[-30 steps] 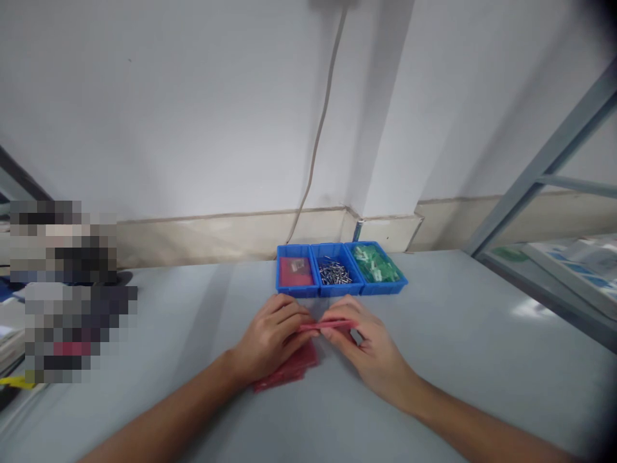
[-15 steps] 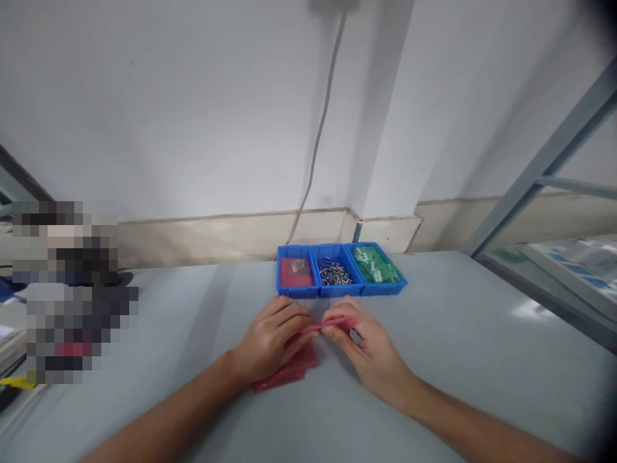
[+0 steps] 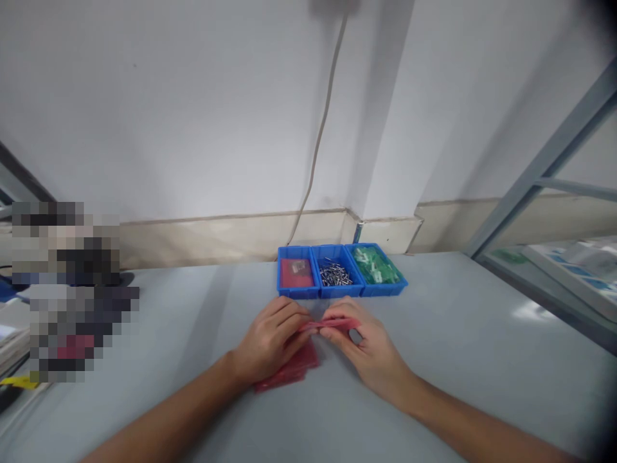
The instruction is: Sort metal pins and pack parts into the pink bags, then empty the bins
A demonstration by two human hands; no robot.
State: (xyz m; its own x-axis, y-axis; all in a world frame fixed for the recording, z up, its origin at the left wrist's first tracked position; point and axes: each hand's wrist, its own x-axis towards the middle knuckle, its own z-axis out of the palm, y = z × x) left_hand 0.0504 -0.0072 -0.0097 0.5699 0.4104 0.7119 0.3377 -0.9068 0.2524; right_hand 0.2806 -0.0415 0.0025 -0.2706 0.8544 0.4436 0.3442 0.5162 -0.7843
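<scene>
Both my hands pinch one small red plastic bag [image 3: 344, 323] just above the table. My left hand [image 3: 270, 337] has its fingers closed on the bag's left end, which is partly hidden behind them. On the other end, my right hand [image 3: 373, 350] grips with thumb and fingers, and the red film curves along its palm side. Beneath my left hand lies a small pile of flat red plastic bags [image 3: 295, 368], partly covered by the hand.
Three blue bins stand side by side beyond my hands: one with red bags [image 3: 296, 276], one with small metal pins [image 3: 335, 273], one with green packets [image 3: 376, 265]. A cable [image 3: 321, 128] runs down the wall. At the far left is a blurred-out person [image 3: 77, 289].
The red film between my hands has shifted slightly and shows a little wider at the fingertips. Both hands stay in nearly the same place.
</scene>
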